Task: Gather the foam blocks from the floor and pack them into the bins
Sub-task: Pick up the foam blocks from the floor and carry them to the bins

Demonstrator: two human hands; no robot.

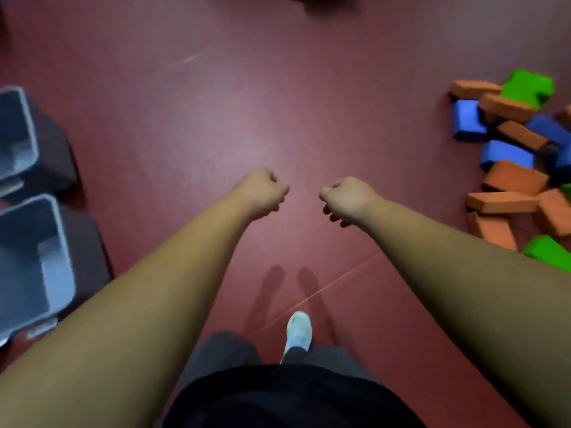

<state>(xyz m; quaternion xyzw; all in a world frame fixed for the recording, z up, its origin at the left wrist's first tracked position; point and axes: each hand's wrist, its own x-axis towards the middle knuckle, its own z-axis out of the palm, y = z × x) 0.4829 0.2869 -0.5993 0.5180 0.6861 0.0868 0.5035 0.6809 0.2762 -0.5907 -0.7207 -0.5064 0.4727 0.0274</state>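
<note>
From the head camera, the person stands mid-floor with both bare arms stretched forward and down. The left hand (262, 189) and right hand (346, 196) are each curled into a loose fist around nothing, close together but not touching. They look to be carried between trips, not reaching. The foam blocks (509, 168) lie in a jumbled heap on the dark red floor (216, 118) at its right side, well apart from the hands. Orange bricks, blue blocks and a green block (528, 88) overlap at odd angles with no common heading. One orange brick (503, 202) lies flat, its long axis running left to right towards the open middle. At the floor's left side two grey bins stand mouth-up, the far bin (26, 118) and the near bin (27, 257), apparently empty. A pale shoe (298, 330) points forward between the arms.
</note>
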